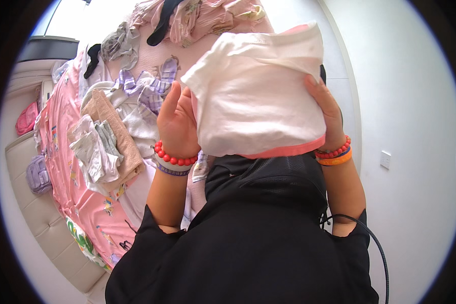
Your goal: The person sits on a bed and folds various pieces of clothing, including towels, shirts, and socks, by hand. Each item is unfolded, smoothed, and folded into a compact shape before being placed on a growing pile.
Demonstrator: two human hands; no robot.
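Note:
A folded white garment with pink trim is held up in front of my chest, its lower pink edge facing me. My right hand grips its right side, thumb on the front and the other fingers hidden behind the cloth. At the left side is my left hand, palm turned up and thumb standing away from the cloth. Its other fingers pass partly out of sight behind the garment's edge, so their contact is hidden. What kind of garment it is does not show.
The bed has a pink patterned sheet. Left of me lie a folded tan towel with pale clothes on top, and a purple-white checked cloth. Beyond are black socks and a pink heap. A white wall stands right.

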